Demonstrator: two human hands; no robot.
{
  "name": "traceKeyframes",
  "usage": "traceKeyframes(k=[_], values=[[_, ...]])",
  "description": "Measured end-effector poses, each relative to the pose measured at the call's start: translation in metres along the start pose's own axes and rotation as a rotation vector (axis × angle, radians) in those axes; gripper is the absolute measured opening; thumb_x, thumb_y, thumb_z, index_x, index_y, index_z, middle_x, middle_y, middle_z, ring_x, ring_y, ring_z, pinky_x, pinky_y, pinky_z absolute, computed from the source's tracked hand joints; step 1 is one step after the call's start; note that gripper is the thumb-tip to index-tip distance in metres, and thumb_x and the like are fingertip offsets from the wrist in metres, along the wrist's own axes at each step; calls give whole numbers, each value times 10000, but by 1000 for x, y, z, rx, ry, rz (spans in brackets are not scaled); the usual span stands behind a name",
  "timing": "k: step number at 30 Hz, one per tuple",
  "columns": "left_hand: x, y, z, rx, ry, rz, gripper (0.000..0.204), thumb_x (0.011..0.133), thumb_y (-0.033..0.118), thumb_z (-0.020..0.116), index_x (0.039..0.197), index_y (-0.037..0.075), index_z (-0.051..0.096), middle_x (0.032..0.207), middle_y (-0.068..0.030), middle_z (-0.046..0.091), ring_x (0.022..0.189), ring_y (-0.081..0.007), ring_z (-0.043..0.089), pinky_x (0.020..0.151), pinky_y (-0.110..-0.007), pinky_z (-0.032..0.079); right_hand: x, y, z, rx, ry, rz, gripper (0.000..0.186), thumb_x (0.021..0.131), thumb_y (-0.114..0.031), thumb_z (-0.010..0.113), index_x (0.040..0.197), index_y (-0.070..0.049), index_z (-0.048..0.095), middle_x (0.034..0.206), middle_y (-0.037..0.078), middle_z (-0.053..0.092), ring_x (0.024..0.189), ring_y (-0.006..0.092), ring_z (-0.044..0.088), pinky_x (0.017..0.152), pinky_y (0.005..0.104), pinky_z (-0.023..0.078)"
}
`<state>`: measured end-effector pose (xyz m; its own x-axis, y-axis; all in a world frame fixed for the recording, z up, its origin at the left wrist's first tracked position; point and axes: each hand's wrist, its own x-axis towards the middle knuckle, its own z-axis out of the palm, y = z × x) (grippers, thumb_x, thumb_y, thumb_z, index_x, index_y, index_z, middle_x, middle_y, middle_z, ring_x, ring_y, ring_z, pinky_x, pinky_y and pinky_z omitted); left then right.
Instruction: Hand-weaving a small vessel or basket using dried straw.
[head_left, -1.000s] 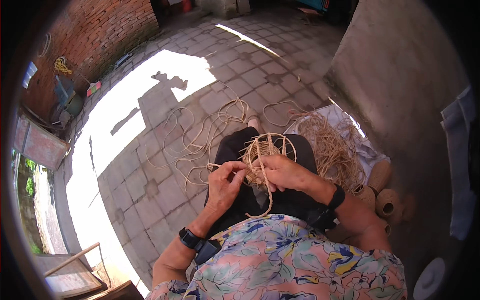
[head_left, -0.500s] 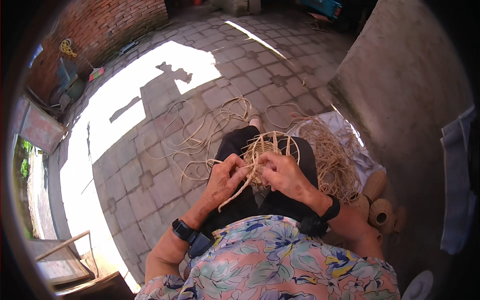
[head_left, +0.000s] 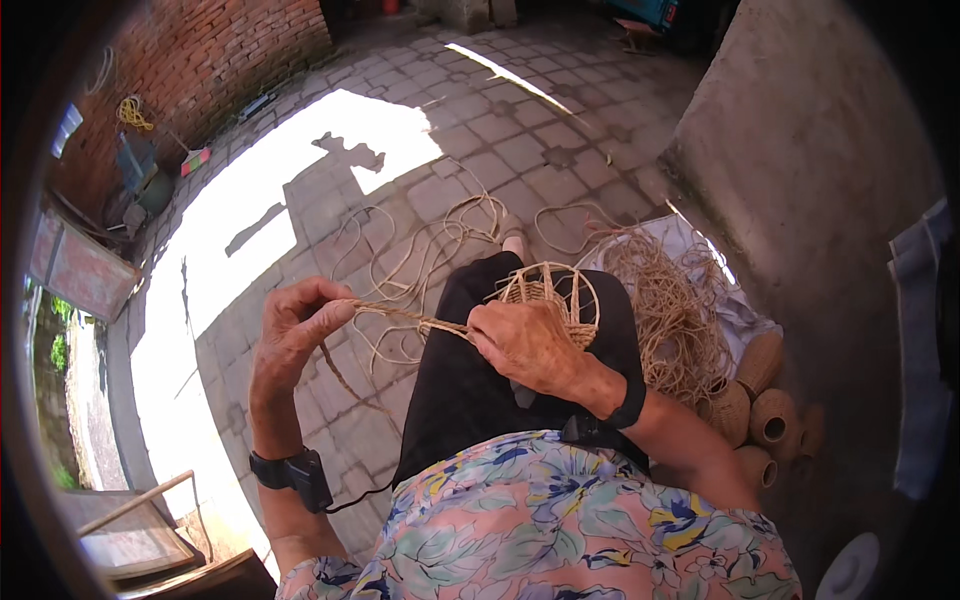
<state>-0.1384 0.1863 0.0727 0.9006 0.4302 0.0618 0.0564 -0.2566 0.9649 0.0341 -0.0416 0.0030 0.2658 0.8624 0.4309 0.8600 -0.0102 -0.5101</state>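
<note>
My left hand (head_left: 298, 325) is out to the left, above the paving, with thumb and fingers pinched on a tan twisted straw cord (head_left: 412, 318). That cord stretches across to my right hand (head_left: 530, 345), whose fingers are closed around its other end. A loose tail hangs down below my left hand. Against the right hand, a small half-woven basket (head_left: 545, 285) rests on my dark-trousered lap. Its bottom is tightly woven, and open loops of cord stand around its rim. The right hand covers the near side of it, so its grip on the basket cannot be made out.
Loose cord (head_left: 450, 230) trails over the paving near my foot. Right of my knees, a tangled cord heap (head_left: 665, 300) lies on a white sheet (head_left: 735, 318). Several woven baskets (head_left: 775, 415) sit beside it. A plastered wall (head_left: 810, 130) rises on the right.
My left hand has moved away to the left from the basket, drawing the cord out into a stretched line. My right hand has shifted slightly left and stays by the basket.
</note>
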Motion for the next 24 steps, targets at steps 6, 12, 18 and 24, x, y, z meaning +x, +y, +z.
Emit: traceKeyframes(k=[6, 12, 18, 24], values=[[13, -26, 45, -41, 223, -39, 180, 917, 228, 655, 969, 55, 665, 776, 17, 612, 662, -57, 517, 570, -209, 412, -18, 15, -40, 136, 278, 290, 149, 900, -105, 643, 832, 1, 565, 689, 155, 629, 617, 327, 637, 550, 380, 471], [23, -62, 124, -146, -110, -223, 187, 913, 226, 682, 1002, 68, 639, 761, 26, 614, 587, -38, 495, 510, -191, 389, -36, 22, -54, 206, 241, 533, 160, 881, -102, 664, 834, 23, 576, 669, 136, 632, 564, 204, 618, 539, 346, 459], [27, -61, 159, -326, -127, -199, 211, 880, 218, 729, 968, 76, 601, 735, 34, 596, 539, -22, 459, 465, -180, 347, -42, 31, -53, 262, 294, 497, 190, 888, -132, 672, 824, 21, 579, 625, 95, 604, 541, 128, 575, 514, 306, 439], [26, -63, 165, -438, -123, -297, 204, 866, 207, 733, 892, 97, 563, 668, 60, 538, 508, -20, 419, 446, -183, 306, -42, 48, -62, 959, 283, 632, 126, 944, -145, 635, 1004, -48, 582, 777, -5, 604, 655, 46, 549, 596, 196, 466]])
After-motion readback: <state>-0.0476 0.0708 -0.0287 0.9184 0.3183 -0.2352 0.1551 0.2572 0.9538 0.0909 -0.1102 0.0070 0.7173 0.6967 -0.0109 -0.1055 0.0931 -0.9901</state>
